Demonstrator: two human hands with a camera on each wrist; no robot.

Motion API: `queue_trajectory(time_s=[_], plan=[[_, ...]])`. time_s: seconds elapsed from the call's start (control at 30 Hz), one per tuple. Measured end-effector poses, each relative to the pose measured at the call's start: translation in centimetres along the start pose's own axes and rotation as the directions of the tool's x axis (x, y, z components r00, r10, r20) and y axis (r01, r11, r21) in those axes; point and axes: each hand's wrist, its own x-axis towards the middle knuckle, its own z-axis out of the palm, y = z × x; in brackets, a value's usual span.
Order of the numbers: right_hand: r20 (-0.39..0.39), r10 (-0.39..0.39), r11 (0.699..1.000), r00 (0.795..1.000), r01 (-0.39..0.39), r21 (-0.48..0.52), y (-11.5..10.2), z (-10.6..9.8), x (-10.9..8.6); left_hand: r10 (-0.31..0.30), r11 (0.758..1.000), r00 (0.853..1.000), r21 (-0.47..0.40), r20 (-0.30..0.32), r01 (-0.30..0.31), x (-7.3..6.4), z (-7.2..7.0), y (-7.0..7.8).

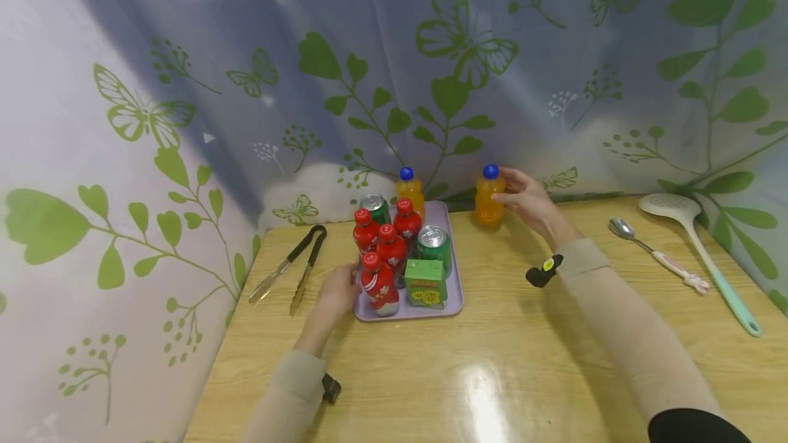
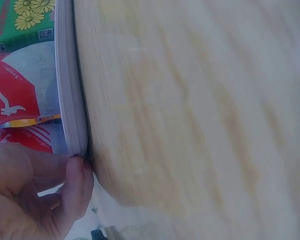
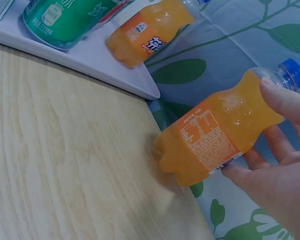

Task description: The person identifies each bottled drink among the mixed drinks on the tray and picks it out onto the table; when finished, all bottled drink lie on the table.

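Well, orange bottle (image 1: 489, 205) upright in the right hand (image 1: 528, 202).

We see a glossy, light wood-grain table (image 1: 394, 368), shining brightly near its front. Directly on it we find black-handled metal tongs (image 1: 312, 260) at left, a loaded purple tray (image 1: 455, 286), and, at right, a rabbit-ended spoon (image 1: 657, 256) and a mint-handled skimmer (image 1: 704, 248). We cannot tell whether the orange soda bottle (image 1: 489, 205) touches the table.
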Motion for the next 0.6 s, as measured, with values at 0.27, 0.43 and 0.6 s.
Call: queue_trajectory(time_s=[0.27, 0.43, 0.6], plan=[[-0.018, -0.030, 1.000, 0.999, 0.030, 0.006, 0.62, 0.10, 0.16, 0.021, 1.000, 1.000, 0.017, -0.011, -0.021, -0.16, -0.05, 0.23], [-0.030, -0.024, 1.000, 0.999, 0.025, 0.017, 0.71, 0.02, 0.07, 0.013, 1.000, 1.000, 0.014, -0.003, -0.013, -0.20, -0.06, 0.28], [-0.030, -0.020, 1.000, 0.999, 0.020, 0.014, 1.05, -0.05, 0.18, 0.003, 1.000, 1.000, 0.005, -0.005, -0.003, -0.17, -0.08, 0.17]])
